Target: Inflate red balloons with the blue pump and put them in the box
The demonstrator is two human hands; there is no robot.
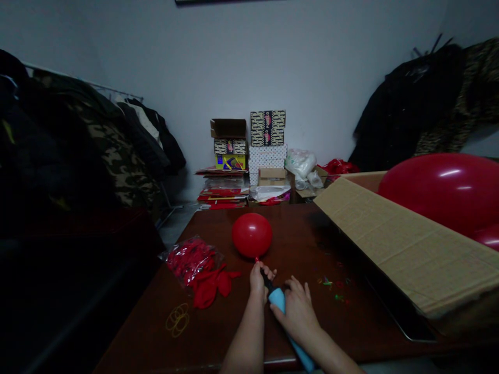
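A red balloon (251, 235), partly inflated, stands at the tip of a blue hand pump (277, 298) with a black nozzle. My left hand (258, 279) pinches the balloon's neck where it meets the nozzle. The pump slants down toward the table's near edge. Across its blue body lies my right hand (299, 305), thumb on one side and fingers on the other; part of the grip is hidden. To the left, loose uninflated red balloons (210, 285) lie beside a clear bag of red balloons (192, 258). Several yellow rubber bands (178, 320) are nearer to me.
An open cardboard box (405, 239) on the right holds large inflated red balloons (440, 192). Small coloured bits (338, 298) are scattered on the brown table (218, 343). Stacked boxes (267, 156) stand against the wall. Clothes hang on a rack (117, 140) at left.
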